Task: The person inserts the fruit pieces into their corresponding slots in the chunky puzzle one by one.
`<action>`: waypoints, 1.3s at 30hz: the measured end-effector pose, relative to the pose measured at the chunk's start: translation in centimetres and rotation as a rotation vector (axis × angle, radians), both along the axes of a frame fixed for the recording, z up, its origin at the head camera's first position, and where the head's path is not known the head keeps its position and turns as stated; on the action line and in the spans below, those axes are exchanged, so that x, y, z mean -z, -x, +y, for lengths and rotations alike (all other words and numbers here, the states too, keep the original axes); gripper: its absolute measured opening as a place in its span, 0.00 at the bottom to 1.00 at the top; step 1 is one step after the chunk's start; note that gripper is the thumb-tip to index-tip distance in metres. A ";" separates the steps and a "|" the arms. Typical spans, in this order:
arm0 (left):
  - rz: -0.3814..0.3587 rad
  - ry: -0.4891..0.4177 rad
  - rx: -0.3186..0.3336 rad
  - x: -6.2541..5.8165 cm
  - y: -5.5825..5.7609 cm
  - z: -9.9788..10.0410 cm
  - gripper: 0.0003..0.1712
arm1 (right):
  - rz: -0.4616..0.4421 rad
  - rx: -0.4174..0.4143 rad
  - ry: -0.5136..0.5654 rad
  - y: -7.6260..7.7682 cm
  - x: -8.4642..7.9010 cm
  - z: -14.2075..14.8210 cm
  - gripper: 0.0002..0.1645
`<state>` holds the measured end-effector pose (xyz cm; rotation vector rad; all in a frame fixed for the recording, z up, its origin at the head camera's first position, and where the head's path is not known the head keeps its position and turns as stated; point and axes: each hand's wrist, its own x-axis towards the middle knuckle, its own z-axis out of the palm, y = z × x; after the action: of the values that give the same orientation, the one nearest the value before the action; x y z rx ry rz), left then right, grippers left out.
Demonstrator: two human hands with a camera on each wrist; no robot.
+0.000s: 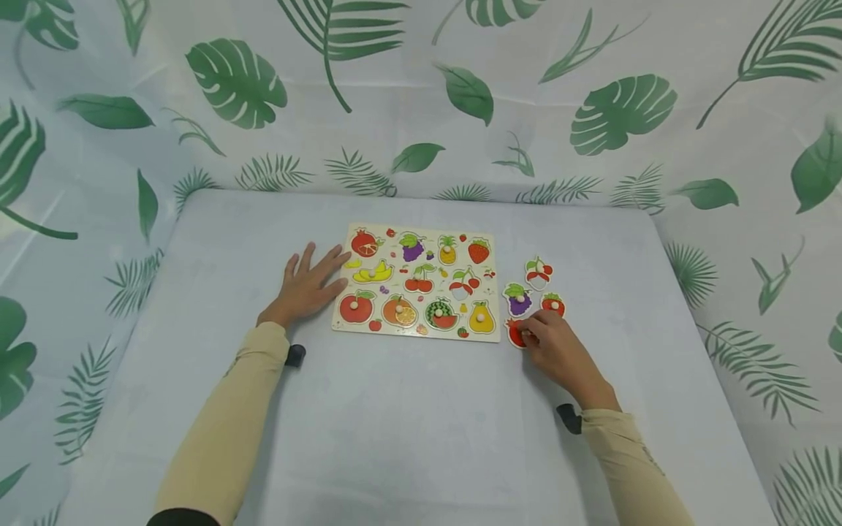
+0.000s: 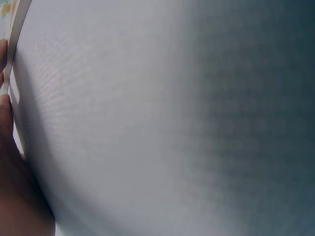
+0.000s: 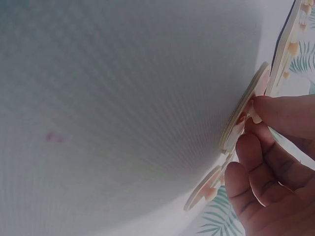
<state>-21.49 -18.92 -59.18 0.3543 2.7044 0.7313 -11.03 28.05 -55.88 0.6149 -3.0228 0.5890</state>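
Observation:
A wooden fruit puzzle board [image 1: 416, 330] lies flat on the table, with pale knobs on several of its fruits. My left hand [image 1: 308, 286] rests spread at its left edge, fingertips touching the board. To the right of the board, my right hand [image 1: 559, 354] pinches the knob of a red pomegranate puzzle piece [image 1: 514, 334] between thumb and forefinger. In the right wrist view that piece [image 3: 238, 118] appears edge-on and tilted. Around this hand lie a purple grape piece [image 1: 518, 299], a strawberry piece [image 1: 552, 304] partly behind the hand, and a red-and-white cherry piece [image 1: 539, 272].
A white cloth covers the table [image 1: 408, 431]. Behind it and at both sides hangs a white sheet [image 1: 395, 102] printed with green leaves. Small black devices sit at the left wrist [image 1: 296, 356] and right wrist [image 1: 569, 418].

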 end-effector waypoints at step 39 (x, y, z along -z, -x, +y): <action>-0.021 0.021 -0.003 -0.4 0.1 0.1 0.40 | 0.037 -0.131 0.078 6.4 -2.6 -7.8 0.09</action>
<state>-21.54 -18.78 -58.79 0.3351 2.6917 0.7029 -17.46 20.20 -53.32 0.8147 -2.9260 0.6883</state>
